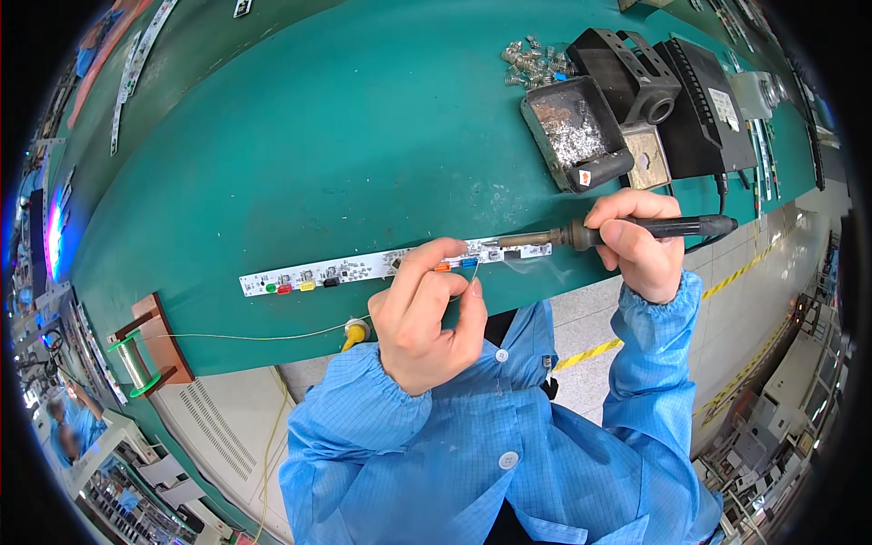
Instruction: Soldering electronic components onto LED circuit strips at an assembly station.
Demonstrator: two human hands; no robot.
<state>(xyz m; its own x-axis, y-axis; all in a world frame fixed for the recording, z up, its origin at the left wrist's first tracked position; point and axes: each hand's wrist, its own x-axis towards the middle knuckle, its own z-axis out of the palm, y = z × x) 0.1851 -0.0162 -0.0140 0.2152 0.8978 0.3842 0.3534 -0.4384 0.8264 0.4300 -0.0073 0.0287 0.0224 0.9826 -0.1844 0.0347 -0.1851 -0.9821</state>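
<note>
A long white circuit board strip (363, 267) lies along the front of the green table, carrying small coloured connectors in green, red, yellow, black, orange and blue. My right hand (643, 247) grips a soldering iron (681, 226) by its dark handle. The iron's tip points left and is at the right part of the strip, near the blue connector (469, 262). Over the same part, my left hand (422, 318) has its thumb and fingers pinched on a thin solder wire (263, 338). That wire leads back to a spool (136, 363) on the left.
At the back right stand a black tray of solder scraps (577, 132), an iron stand (627, 77) and a black box-shaped unit (704, 109). A pile of small metal springs (531, 64) lies beside them. A yellow plug (356, 333) sits at the table's front edge.
</note>
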